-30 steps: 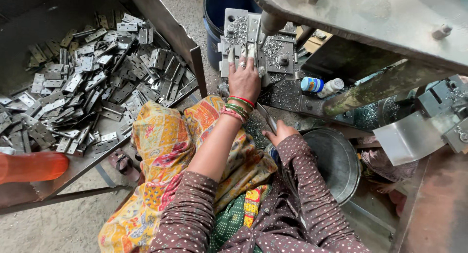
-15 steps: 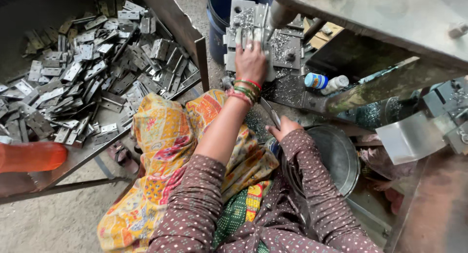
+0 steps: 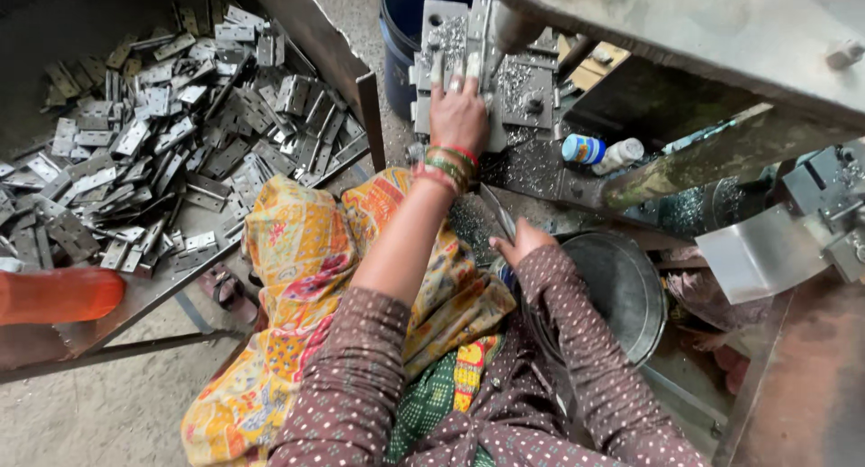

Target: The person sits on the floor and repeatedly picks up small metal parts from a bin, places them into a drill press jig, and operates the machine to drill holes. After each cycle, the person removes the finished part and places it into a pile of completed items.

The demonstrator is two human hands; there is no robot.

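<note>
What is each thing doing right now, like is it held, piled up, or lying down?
Left hand: flat, fingers spread, pressing on the metal plate.
Metal plate: lying on the machine bed, dusted with shavings.
Right hand: closed around a thin metal piece.
Metal hinges: loose, heaped on the tray.
Small bottle: lying on its side.
Metal basin: upright beside the right arm.
Blue bucket: upright, contents hidden.
</note>
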